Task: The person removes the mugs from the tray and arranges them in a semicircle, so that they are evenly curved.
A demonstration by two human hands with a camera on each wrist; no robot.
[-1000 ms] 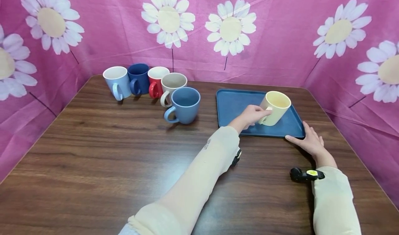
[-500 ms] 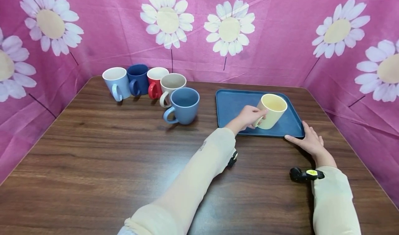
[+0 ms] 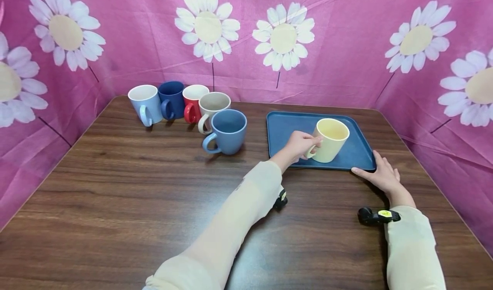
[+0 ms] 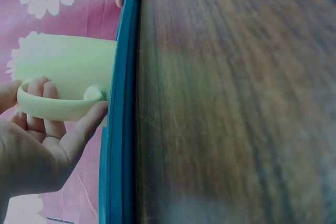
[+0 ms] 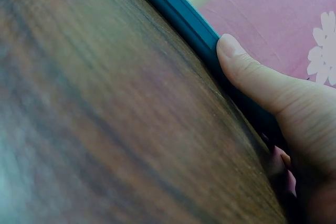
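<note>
A pale yellow mug (image 3: 329, 143) stands upright over the front part of a dark blue tray (image 3: 292, 127). My left hand (image 3: 298, 146) grips its handle (image 4: 58, 107) from the left; in the left wrist view several fingers pass through the loop, and the thumb lies low, close to the tray's rim. At the tray's front right corner, my right hand (image 3: 383, 174) holds the edge, thumb along the front side and fingers on the right side. The right wrist view shows that thumb pressed against the tray's rim (image 5: 178, 14); the fingers are mostly hidden there.
Left of the tray, a slate blue mug (image 3: 230, 134) stands closest. Behind it, in a slanting row, are a grey-beige mug (image 3: 213, 104), a red mug (image 3: 194, 106), a navy mug (image 3: 173, 99) and a light blue mug (image 3: 148, 106). A pink flowered cloth (image 3: 339, 59) hangs behind the wooden table (image 3: 154, 196).
The left hand has shifted the yellow mug left and toward the front edge of the tray. My right hand and the other mugs have stayed in place.
</note>
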